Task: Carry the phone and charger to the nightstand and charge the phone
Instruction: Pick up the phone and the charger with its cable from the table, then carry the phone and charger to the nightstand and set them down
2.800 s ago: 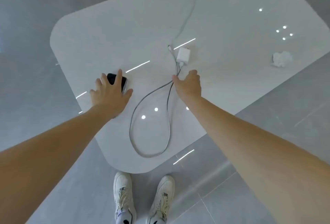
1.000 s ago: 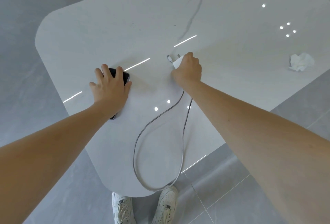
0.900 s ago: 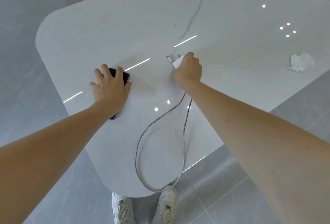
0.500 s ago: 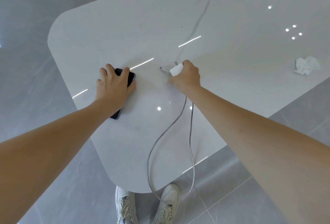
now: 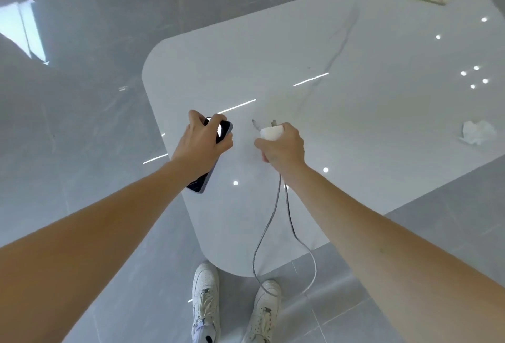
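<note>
— Where's the phone (image 5: pixel 218 135)?
— In the left hand (image 5: pixel 200 142), fingers wrapped across it, above the white worktop's (image 5: pixel 355 124) near-left edge. Its long axis runs from the far right down toward the person, screen up.
— And the charger?
— The right hand (image 5: pixel 282 144) is closed around the white charger plug (image 5: pixel 270 133), prongs pointing away. The cable (image 5: pixel 273 222) hangs below the fist in a loop, past the worktop edge, down to the white sneakers (image 5: pixel 263 310).

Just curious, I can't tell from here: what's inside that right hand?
The right hand grips a white charger plug, its cable looping down past the table edge. The palm hides the plug's lower half.
</note>
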Tool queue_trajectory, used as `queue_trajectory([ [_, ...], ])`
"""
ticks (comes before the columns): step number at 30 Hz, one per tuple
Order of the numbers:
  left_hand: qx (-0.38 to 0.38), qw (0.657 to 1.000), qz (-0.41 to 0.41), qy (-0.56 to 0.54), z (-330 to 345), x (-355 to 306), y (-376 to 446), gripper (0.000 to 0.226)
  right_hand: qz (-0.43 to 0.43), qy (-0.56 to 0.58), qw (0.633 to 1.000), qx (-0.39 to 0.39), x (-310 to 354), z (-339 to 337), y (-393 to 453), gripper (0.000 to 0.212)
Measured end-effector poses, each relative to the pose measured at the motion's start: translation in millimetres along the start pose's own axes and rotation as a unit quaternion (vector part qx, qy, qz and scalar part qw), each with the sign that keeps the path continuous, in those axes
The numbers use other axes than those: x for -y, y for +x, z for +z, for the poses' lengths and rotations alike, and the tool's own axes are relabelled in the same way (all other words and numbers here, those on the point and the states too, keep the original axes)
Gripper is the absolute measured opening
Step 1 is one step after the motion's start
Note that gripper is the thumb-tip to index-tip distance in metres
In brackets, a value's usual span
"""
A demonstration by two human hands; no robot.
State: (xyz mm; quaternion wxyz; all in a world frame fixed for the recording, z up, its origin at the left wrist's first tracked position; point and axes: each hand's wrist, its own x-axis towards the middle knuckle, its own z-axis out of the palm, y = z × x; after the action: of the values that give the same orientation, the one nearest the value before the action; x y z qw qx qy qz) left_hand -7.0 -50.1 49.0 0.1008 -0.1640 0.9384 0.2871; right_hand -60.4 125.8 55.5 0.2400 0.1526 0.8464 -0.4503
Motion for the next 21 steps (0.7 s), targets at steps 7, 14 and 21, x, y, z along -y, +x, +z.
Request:
queue_trajectory([
  [7,-0.042,0.993,-0.088,-0.069,-73,-31,-77,0.046,0.028,0.111,0.991,0.066,50,-19,-92,0.046],
  [14,-0.129,0.970,-0.171,-0.116,-178,-63,-199,0.042,0.011,0.128,0.984,0.127,121,-61,-217,0.029],
  [21,-0.231,0.925,-0.286,-0.099,-279,-62,-350,0.041,-0.075,0.086,0.967,0.227,181,-48,-373,0.024],
])
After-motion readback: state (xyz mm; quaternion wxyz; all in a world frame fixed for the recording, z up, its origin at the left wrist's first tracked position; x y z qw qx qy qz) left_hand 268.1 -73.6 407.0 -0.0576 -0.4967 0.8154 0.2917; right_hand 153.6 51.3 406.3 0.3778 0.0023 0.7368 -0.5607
